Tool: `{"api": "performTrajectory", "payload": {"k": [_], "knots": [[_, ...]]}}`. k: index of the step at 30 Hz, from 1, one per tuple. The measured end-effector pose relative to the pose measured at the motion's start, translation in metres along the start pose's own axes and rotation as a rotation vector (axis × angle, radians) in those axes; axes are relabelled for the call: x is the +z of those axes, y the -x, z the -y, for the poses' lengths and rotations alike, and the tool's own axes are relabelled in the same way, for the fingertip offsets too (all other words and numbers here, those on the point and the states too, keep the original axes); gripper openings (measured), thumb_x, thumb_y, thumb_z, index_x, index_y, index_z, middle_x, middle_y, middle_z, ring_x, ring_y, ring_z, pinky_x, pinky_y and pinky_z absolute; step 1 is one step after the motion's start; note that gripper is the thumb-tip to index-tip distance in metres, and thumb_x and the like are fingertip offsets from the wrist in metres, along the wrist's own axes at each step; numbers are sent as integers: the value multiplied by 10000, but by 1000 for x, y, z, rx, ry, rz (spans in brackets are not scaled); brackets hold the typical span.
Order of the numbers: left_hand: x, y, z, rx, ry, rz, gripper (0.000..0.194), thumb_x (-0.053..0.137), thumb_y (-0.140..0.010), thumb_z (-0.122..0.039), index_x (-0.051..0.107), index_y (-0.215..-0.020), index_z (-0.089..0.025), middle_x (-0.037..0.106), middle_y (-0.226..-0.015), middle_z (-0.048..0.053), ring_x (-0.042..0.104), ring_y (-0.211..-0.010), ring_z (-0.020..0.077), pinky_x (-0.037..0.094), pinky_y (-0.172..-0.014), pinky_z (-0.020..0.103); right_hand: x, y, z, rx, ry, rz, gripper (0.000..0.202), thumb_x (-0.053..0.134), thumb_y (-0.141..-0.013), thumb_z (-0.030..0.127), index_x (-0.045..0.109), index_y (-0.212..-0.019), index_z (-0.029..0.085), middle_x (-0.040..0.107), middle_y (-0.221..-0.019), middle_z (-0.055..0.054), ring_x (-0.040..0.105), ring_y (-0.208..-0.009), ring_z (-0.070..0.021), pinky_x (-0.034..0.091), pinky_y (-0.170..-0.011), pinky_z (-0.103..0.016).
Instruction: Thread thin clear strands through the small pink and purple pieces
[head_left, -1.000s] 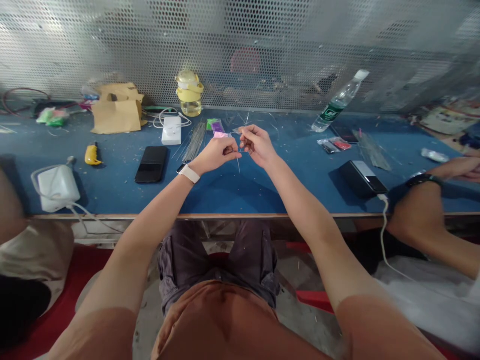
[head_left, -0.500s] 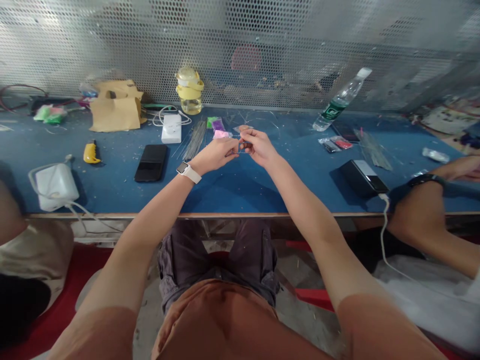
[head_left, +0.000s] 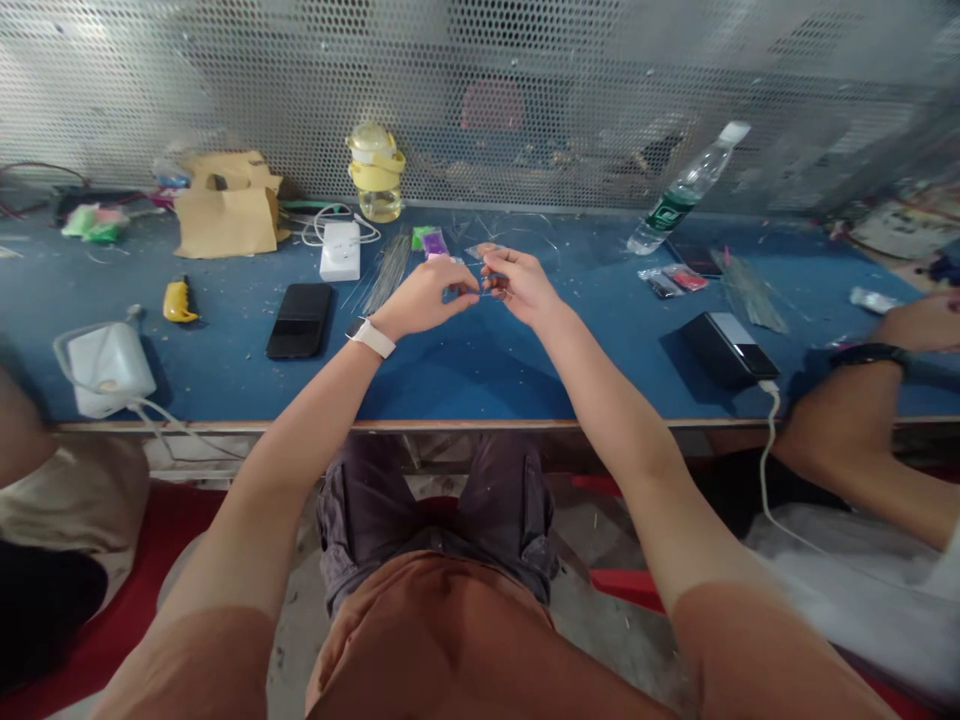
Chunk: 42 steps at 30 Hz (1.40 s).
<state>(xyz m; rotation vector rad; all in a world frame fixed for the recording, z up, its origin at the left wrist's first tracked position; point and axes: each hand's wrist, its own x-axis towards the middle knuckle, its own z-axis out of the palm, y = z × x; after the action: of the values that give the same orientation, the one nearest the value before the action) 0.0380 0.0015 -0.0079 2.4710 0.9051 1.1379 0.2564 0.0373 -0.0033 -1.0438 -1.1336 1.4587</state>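
Observation:
My left hand (head_left: 433,293) is over the table with thumb and forefinger pinched, a gap showing inside the curl. Close beside it, the bent fingers of my right hand (head_left: 523,286) are closed on a thin wire-like strand (head_left: 487,292), whose details are too fine to make out. The strand reaches toward my left fingertips. Just behind the hands lie small purple (head_left: 433,243) and green (head_left: 418,237) packets. A bundle of thin straight wires (head_left: 390,268) rests left of my left hand.
On the blue table (head_left: 480,380) are a black phone (head_left: 300,320), a white charger (head_left: 340,250), a yellow cutter (head_left: 178,301) and a yellow-lidded bottle (head_left: 377,175). To the right stand a tilted water bottle (head_left: 675,205) and a black box-shaped device (head_left: 727,350). A co-worker's arm (head_left: 855,410) rests far right.
My left wrist has turned, so the watch face points away, and its thumb and forefinger show a wider gap. The right fingers have shifted slightly. The view has tilted a little.

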Motion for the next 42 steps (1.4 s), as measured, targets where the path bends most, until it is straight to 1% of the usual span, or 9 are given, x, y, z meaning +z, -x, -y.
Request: {"api": "performTrajectory", "payload": {"k": [5,7,9,12,15,17,22,32,42], "knots": [[-14,3,20,-148,34,-290,185,861,-1027,-397,799,-960,-236,720,-843,43,715,-897,244,616,-992,426,-9,-10,-5,-14,-6,-31,134,901,-1040,232,774,-1004,207,757,-805,27,688,-631,-71,456,-491,-174],[-20,7,32,-180,40,-185,333,870,-1027,-440,774,-783,-234,612,-638,9,668,-745,216,620,-916,401,-12,-15,-7,-17,-8,-43,178,910,-1042,230,759,-952,206,756,-805,23,691,-634,-67,453,-484,-162],[-21,12,41,-198,51,34,425,871,-1019,-480,778,-683,-237,623,-566,6,615,-613,188,620,-837,388,-14,-18,-8,-10,-33,-62,213,879,-1069,210,743,-906,203,746,-794,25,681,-628,-54,455,-477,-134],[-13,15,49,-211,87,222,187,937,-928,-440,935,-911,-254,816,-747,43,691,-642,206,633,-795,378,-16,-22,-9,18,-107,-85,244,781,-1134,173,742,-894,202,712,-767,36,654,-617,-33,456,-475,-87],[2,15,51,-231,171,172,310,897,-966,-374,944,-1247,-252,904,-1007,88,788,-815,239,658,-850,381,-15,-24,-10,37,-137,-91,272,750,-1153,169,732,-884,208,703,-768,43,639,-609,-23,449,-476,-69],[10,14,52,-219,223,133,319,858,-1015,-335,927,-1316,-256,911,-1073,94,796,-855,230,665,-890,381,-13,-23,-11,37,-128,-82,269,811,-1119,178,723,-866,209,717,-782,42,636,-610,-24,446,-478,-77],[18,14,63,-193,40,16,240,867,-1005,-223,961,-1211,-303,915,-1079,76,791,-917,247,646,-962,410,-10,-20,-15,48,-108,-63,310,743,-1150,145,693,-849,195,724,-780,23,637,-612,-33,421,-478,-104],[13,14,40,-328,-311,187,165,827,-1044,-229,977,-1104,-260,909,-1060,88,831,-991,299,642,-1015,436,-13,-26,-29,-70,43,-60,252,745,-1144,157,657,-916,216,722,-769,36,666,-598,-72,434,-477,-162],[4,13,32,-336,-389,187,94,855,-960,-283,928,-907,-254,859,-892,62,795,-919,284,641,-991,444,-14,-27,-30,-110,77,-57,249,766,-1143,195,654,-923,230,732,-779,39,637,-574,-71,457,-479,-170]]}}
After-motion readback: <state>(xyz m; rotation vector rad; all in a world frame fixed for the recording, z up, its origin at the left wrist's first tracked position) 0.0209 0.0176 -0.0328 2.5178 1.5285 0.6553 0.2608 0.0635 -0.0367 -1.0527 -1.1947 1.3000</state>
